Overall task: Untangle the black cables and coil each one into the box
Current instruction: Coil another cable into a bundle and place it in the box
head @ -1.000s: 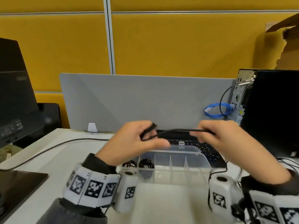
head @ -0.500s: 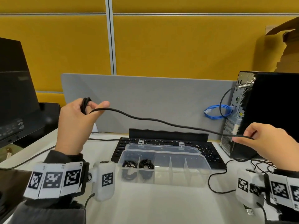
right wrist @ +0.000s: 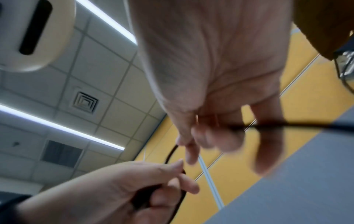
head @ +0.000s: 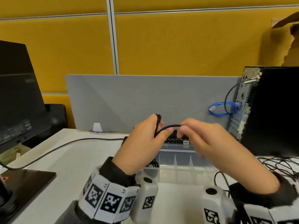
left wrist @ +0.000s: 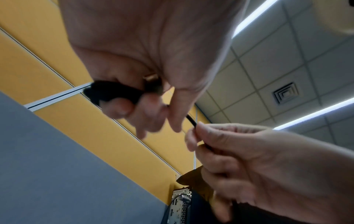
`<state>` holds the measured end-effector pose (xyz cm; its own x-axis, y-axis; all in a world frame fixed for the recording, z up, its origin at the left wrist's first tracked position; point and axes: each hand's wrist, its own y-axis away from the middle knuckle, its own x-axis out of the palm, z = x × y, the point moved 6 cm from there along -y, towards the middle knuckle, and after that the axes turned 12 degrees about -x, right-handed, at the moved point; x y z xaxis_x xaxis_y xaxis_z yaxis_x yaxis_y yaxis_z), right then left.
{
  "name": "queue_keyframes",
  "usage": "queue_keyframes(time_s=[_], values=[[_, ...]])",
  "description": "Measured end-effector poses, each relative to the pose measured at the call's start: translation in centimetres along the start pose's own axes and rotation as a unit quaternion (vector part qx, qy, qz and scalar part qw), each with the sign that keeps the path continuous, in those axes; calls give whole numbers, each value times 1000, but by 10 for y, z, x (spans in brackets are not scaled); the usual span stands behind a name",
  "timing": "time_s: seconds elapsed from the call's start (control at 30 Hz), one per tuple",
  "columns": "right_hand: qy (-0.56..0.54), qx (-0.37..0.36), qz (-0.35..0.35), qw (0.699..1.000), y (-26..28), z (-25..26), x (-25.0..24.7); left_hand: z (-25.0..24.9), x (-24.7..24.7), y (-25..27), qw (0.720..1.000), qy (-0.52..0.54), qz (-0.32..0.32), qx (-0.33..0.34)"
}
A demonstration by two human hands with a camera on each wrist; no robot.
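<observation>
I hold a black cable (head: 169, 126) in the air above the clear plastic box (head: 182, 165). Several turns of it are wound round the fingers of my left hand (head: 161, 129), which grips the coil (left wrist: 113, 94). Right next to it, my right hand (head: 181, 130) pinches the free run of the cable (right wrist: 268, 125) between thumb and fingers. The rest of the cable trails off to the right behind my right hand. Two coiled black cables (head: 153, 164) lie in the box's left compartments, mostly hidden by my left wrist.
A tangle of loose black cables (head: 278, 165) lies on the white desk at the right, before a black computer tower (head: 275, 110) with a blue cable (head: 223, 109). A keyboard (head: 176, 140) sits behind the box. A monitor (head: 17, 97) and its base stand at the left.
Half a second ago my hands were far apart with the cable stretched between them. They have since come together above the box, the right hand bringing the cable to the left hand's coil.
</observation>
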<state>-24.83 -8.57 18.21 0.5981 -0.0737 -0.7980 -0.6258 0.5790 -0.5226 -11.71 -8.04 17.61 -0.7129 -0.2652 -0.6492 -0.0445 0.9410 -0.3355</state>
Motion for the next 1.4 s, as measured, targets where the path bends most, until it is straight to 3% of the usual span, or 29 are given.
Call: queue_keyframes(time_s=[0.07, 0.13, 0.2, 0.23, 0.27, 0.3, 0.33, 0.37, 0.4, 0.43, 0.47, 0.5, 0.57, 0.63, 0.77, 0.83, 0.9, 0.97, 1.03, 1.2, 1.4], values=[[45, -18, -118, 992, 3, -4, -23, -9, 12, 6, 984, 108, 139, 27], [67, -42, -176, 981, 9, -8, -37, -21, 23, 16, 924, 262, 276, 31], [-4, 8, -110, 994, -3, -1, -8, -33, 23, 21, 860, 391, 324, 45], [46, 64, -93, 993, -6, -9, 2, -36, 22, 21, 834, 443, 325, 52], [173, 82, -24, 981, 6, -23, 6, -37, 22, 20, 811, 486, 321, 59], [93, 151, 37, 983, 13, -26, 23, -38, 22, 18, 794, 521, 308, 60], [130, 178, 75, 972, 9, -31, 27, -35, 22, 14, 792, 540, 278, 60], [141, 106, 127, 976, 4, -35, 32, -31, 21, 9, 805, 543, 231, 60], [170, -11, 97, 981, 6, -23, 47, -24, 18, 4, 830, 527, 173, 60], [32, -18, 157, 987, -1, -1, 54, -17, 14, 0, 859, 496, 116, 61], [-58, 21, 242, 968, 10, 3, 48, -10, 9, -3, 892, 442, 65, 66], [-66, 25, 260, 963, 12, 4, 45, -7, 6, -3, 929, 363, 27, 73], [-25, 5, 240, 971, 7, 6, 38, -2, 9, -4, 981, 179, 8, 69], [18, -12, 199, 980, 6, 3, 29, 5, 20, -3, 998, 35, 45, 24], [111, 55, 58, 991, 14, -22, -21, 13, 33, 3, 982, -44, 185, -18], [108, 68, 37, 991, 18, -30, -34, 14, 23, 1, 981, -40, 188, -4], [106, 72, 15, 992, 23, -41, -45, 18, 2, -4, 991, -43, 129, 12], [101, 90, 2, 991, 27, -53, -52, 24, -25, -10, 999, -28, 28, 20], [121, 110, 22, 986, 29, -62, -52, 32, -46, -13, 998, 32, -52, 19], [279, 148, 44, 948, 33, -85, -51, 53, -80, -13, 961, 206, -182, -20], [295, 207, -40, 932, 56, -111, -75, 81, -110, -6, 916, 289, -267, -82]])
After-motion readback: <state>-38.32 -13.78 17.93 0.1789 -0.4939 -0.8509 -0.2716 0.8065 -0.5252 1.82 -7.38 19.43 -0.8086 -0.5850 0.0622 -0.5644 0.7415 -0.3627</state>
